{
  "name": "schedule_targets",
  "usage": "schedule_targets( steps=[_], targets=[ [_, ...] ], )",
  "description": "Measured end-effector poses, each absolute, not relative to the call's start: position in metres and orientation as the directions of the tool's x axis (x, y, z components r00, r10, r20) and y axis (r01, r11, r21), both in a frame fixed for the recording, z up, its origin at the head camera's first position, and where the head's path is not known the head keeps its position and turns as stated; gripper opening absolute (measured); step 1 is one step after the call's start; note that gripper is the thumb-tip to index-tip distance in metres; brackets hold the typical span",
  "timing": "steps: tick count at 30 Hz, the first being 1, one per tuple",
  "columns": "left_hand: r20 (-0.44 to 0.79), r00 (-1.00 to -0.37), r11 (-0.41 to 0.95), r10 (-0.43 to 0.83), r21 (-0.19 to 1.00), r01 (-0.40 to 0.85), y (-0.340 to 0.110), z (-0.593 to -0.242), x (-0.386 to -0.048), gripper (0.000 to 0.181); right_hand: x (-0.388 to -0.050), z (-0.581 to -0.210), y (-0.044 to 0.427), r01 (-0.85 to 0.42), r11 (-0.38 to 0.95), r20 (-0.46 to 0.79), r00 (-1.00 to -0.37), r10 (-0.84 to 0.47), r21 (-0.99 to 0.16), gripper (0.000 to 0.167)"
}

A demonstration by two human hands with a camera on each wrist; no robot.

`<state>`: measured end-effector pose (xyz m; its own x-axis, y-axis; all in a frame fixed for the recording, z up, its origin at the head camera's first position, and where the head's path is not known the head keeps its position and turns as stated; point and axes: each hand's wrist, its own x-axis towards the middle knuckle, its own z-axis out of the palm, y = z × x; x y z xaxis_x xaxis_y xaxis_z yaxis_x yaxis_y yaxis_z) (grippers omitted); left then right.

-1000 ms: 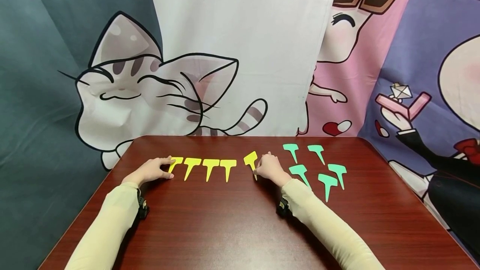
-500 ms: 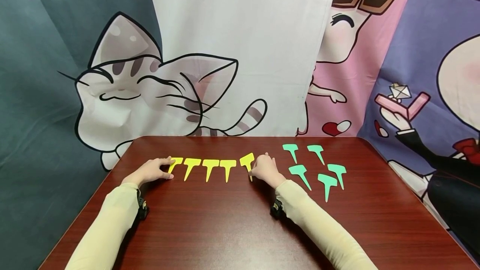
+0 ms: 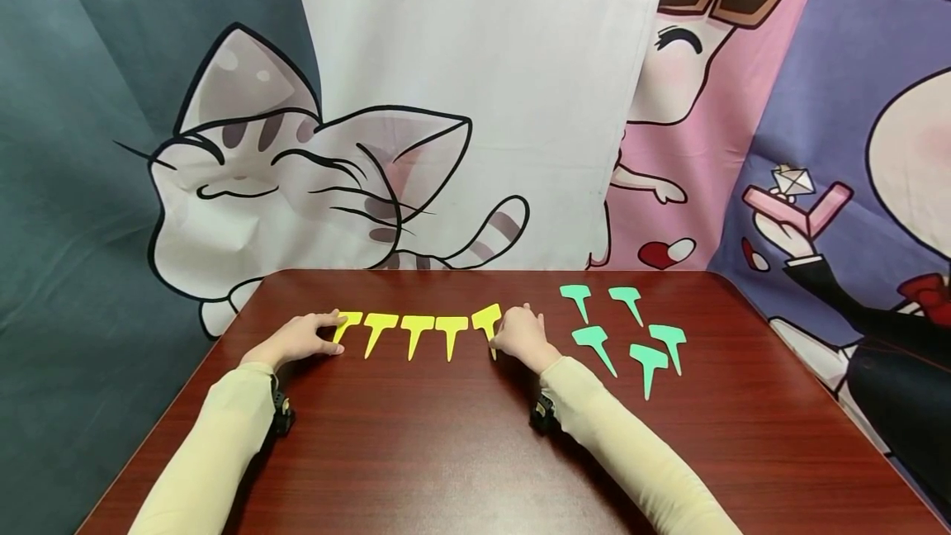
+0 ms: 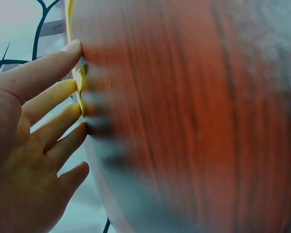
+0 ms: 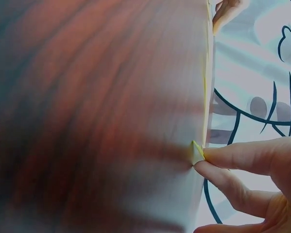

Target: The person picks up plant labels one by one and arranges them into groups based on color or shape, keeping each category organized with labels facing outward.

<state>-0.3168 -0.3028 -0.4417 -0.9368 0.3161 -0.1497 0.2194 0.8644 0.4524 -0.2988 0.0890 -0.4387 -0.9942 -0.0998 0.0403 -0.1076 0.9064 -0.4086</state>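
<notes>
Several yellow T-shaped tags lie in a row on the table. At its left end, my left hand [image 3: 297,339] rests with fairly straight, spread fingers on the leftmost yellow tag [image 3: 347,321], thumb at its lower part. The left wrist view shows the fingertips of that hand [image 4: 43,111] against the yellow tag [image 4: 81,92]. My right hand [image 3: 524,335] pinches the stem of the rightmost yellow tag [image 3: 487,318], tilted beside its neighbour [image 3: 451,325]. In the right wrist view, thumb and finger of that hand [image 5: 252,179] hold the yellow tag's edge [image 5: 198,151].
Several green T-shaped tags lie right of my right hand, among them a near one [image 3: 649,358] and a far one [image 3: 576,293]. The brown table [image 3: 416,452] ends at the back against a cloth [image 3: 475,40] printed with cartoon figures.
My right hand has moved left with the rightmost yellow tag, bringing it close to the neighbouring one and turning it slightly. My left hand has stayed still.
</notes>
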Motion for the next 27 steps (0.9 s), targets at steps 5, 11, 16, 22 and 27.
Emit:
schedule_targets(
  steps=[5, 11, 16, 22, 27],
  targets=[
    [-0.149, -0.937, 0.865, 0.315, 0.453, 0.218, -0.3027, -0.4418, -0.317, 0.07, -0.297, -0.4364, 0.0861, -0.102, 0.911, 0.05, -0.995, -0.089, -0.401, 0.04],
    [-0.15, -0.938, 0.866, 0.314, 0.449, 0.218, -0.3029, -0.4419, -0.3179, 0.07, -0.2981, -0.4368, 0.084, -0.078, 0.925, 0.034, -0.997, -0.07, -0.372, 0.042],
    [-0.141, -0.936, 0.862, 0.321, 0.452, 0.227, -0.3022, -0.4404, -0.3189, 0.07, -0.3007, -0.4385, 0.0824, -0.062, 0.939, 0.034, -0.998, -0.053, -0.34, 0.036],
    [-0.147, -0.936, 0.863, 0.319, 0.453, 0.223, -0.3015, -0.4408, -0.3178, 0.07, -0.3026, -0.4394, 0.0844, -0.048, 0.942, 0.025, -0.999, -0.042, -0.332, 0.03],
    [-0.144, -0.937, 0.86, 0.317, 0.46, 0.22, -0.3019, -0.441, -0.317, 0.07, -0.3023, -0.4402, 0.0884, -0.075, 0.931, 0.041, -0.997, -0.065, -0.357, 0.036]
  ],
)
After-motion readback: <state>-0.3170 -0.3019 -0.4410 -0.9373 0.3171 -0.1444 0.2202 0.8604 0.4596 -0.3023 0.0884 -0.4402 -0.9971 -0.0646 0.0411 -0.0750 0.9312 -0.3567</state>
